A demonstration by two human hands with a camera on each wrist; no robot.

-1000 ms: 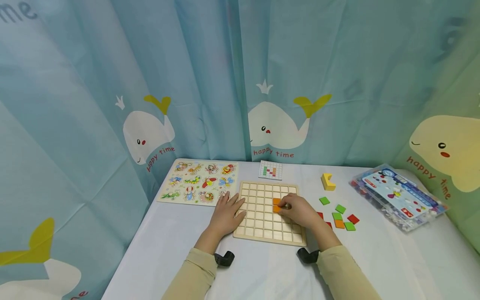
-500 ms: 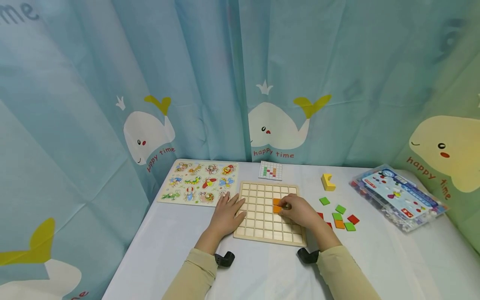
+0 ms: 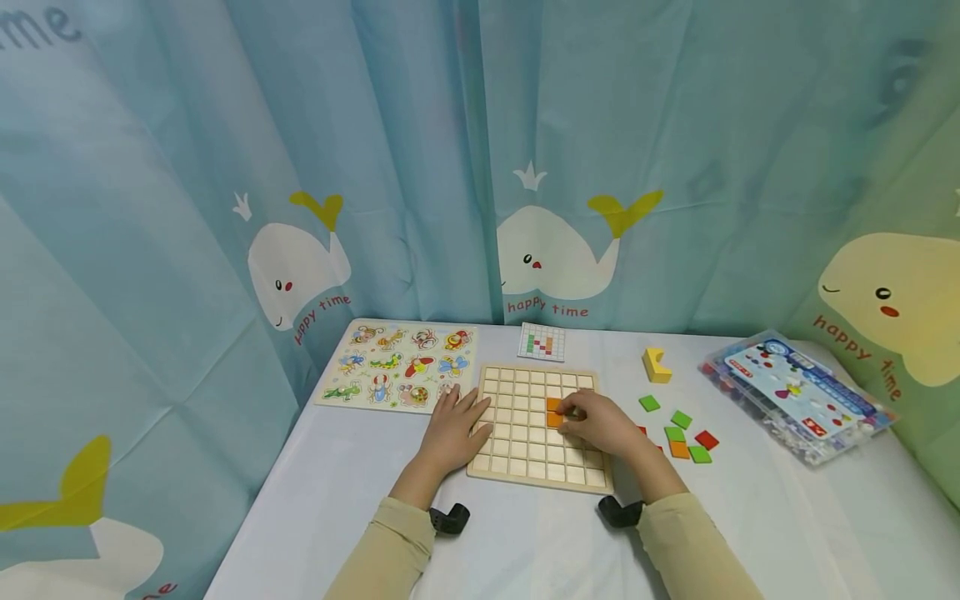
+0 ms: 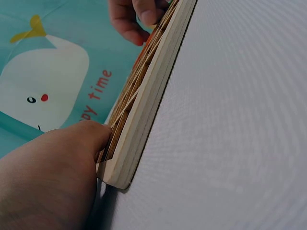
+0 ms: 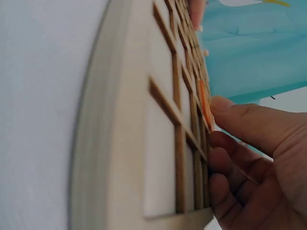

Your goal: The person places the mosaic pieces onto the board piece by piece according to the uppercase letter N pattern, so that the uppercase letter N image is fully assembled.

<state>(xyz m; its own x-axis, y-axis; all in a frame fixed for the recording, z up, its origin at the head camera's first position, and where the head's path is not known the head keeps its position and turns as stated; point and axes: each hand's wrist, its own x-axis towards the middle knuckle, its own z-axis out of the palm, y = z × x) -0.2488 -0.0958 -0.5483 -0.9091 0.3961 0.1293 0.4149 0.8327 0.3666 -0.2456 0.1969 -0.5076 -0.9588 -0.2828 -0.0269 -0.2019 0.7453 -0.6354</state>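
A wooden grid board [image 3: 517,482] lies flat on the table, divided into square cells. Two orange square tiles sit one behind the other right of its middle. My right hand [image 3: 598,423] is over the board's right half, its thumb and fingers bent at the nearer orange tile [image 3: 554,419]. In the right wrist view the thumb tip meets an orange tile [image 5: 205,105], with curled fingers close beside it. My left hand [image 3: 450,433] rests on the board's left edge, fingers spread and fairly straight; its thumb [image 4: 98,136] lies on the rim in the left wrist view.
Loose green, red and orange tiles [image 3: 678,448] lie right of the board. Behind them stand a yellow block [image 3: 657,365] and a clear box with a printed lid [image 3: 798,387]. An insect puzzle [image 3: 397,367] is at the left, a pattern card [image 3: 542,342] at the back.
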